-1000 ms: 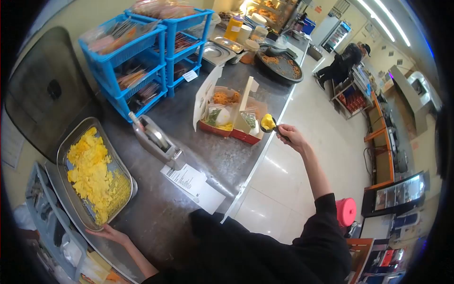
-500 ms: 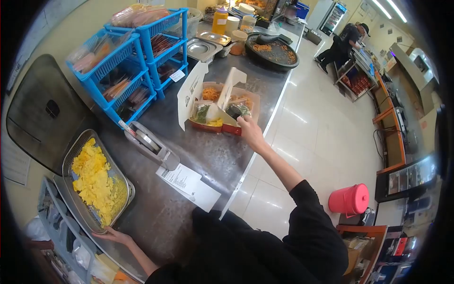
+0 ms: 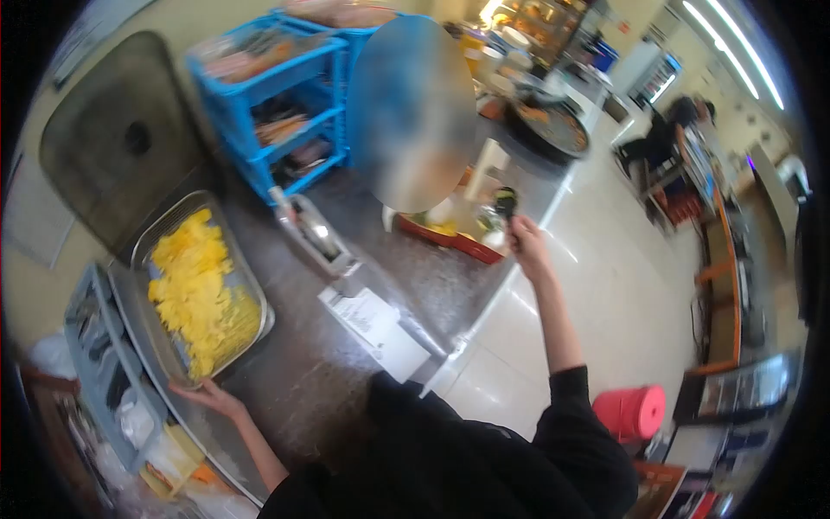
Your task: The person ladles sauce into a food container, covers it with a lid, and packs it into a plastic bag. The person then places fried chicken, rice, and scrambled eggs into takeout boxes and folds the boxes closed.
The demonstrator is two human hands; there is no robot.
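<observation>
My right hand (image 3: 528, 241) grips the handle of a black scoop (image 3: 505, 204), held at the right box of two open food boxes (image 3: 475, 245). Little yellow shows on the scoop now. A blurred oval hides much of the left box. At the lower left, my left hand (image 3: 210, 396) has its fingers spread under the near corner of a metal tray (image 3: 266, 322), touching its rim. Scrambled egg (image 3: 194, 294) lies in that tray. A tape dispenser (image 3: 316, 238) and printed slips (image 3: 378, 333) are between the tray and the boxes.
Blue basket racks (image 3: 259, 112) stand at the back left, beside a dark raised lid (image 3: 121, 138). A round black pan (image 3: 551, 128) is at the far end of the counter. A grey cutlery bin (image 3: 108, 372), a pink bucket (image 3: 629, 412) and a distant person (image 3: 666, 134) are also visible.
My right hand has carried the scoop to the right box; its yellow load is no longer seen on it. The camera view has shifted. My left hand stays at the tray.
</observation>
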